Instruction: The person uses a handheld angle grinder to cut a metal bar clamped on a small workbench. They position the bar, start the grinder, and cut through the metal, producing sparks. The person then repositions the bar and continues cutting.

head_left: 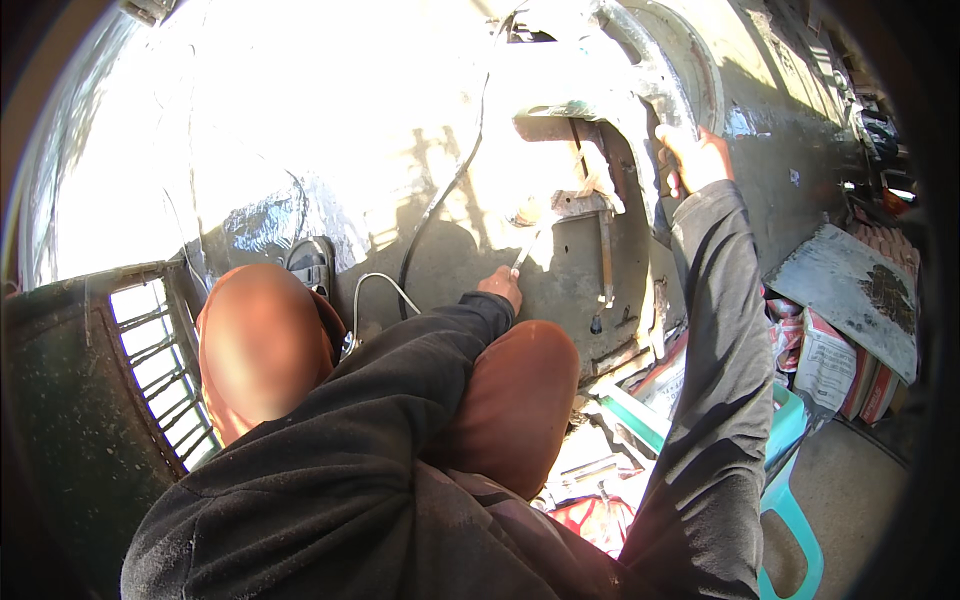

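At the curved frame's edge (664,88), right hand (704,160) grips — floor (450,255) spreads leftward.

One left hand (500,288) near the centre and one right hand (702,160) at upper right make two, with two dark sleeves (722,300). Two knees (520,405) show, lower left and centre, and one sandal (312,260) left of centre. One thin rod (524,252) stands at the centre, one curved metal piece (665,90) at upper right, one black cable (445,195) above centre, one grey sheet (845,285) at right.
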Action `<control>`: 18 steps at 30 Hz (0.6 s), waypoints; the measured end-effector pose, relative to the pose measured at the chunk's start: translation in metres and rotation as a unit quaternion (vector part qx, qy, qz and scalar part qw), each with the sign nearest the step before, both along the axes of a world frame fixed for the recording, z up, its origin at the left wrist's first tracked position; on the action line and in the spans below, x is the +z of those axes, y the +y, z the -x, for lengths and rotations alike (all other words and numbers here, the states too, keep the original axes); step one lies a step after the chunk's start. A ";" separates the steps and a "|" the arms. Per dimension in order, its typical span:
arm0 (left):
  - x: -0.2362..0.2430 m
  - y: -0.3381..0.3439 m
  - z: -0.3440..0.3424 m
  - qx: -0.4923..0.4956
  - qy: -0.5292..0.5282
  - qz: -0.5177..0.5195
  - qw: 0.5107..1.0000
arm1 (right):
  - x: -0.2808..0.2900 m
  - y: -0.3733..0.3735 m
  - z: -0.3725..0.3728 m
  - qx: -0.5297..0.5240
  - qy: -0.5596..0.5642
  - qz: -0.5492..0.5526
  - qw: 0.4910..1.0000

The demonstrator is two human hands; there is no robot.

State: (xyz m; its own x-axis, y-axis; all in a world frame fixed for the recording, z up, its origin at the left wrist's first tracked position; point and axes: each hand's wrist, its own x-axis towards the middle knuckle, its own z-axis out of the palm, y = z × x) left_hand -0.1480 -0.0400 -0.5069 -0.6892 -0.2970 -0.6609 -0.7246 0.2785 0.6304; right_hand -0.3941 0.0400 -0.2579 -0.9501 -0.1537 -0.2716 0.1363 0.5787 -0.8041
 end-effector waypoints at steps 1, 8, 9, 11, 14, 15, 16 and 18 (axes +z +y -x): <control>0.000 0.000 0.000 0.000 0.000 -0.001 1.000 | 0.000 0.000 0.000 -0.004 0.001 0.001 1.000; 0.001 0.001 -0.001 -0.002 0.012 0.007 1.000 | -0.002 0.001 0.000 0.001 0.002 0.007 1.000; 0.001 0.001 -0.001 -0.003 0.013 0.005 1.000 | -0.002 0.002 0.000 0.000 0.001 0.009 1.000; 0.001 0.002 0.000 0.003 0.004 0.005 1.000 | -0.002 0.002 0.000 0.000 0.001 0.009 1.000; 0.000 0.002 0.000 -0.001 0.001 0.005 1.000 | -0.003 0.002 0.000 0.001 0.002 0.005 1.000; -0.001 0.003 0.000 -0.005 0.007 0.008 1.000 | -0.003 0.002 0.000 -0.002 0.001 0.005 1.000; -0.001 0.003 0.000 -0.006 0.008 0.011 1.000 | -0.003 0.002 0.000 -0.005 0.000 0.004 1.000; -0.001 0.003 -0.001 -0.005 0.008 0.012 1.000 | -0.003 0.002 0.000 -0.006 0.003 0.005 1.000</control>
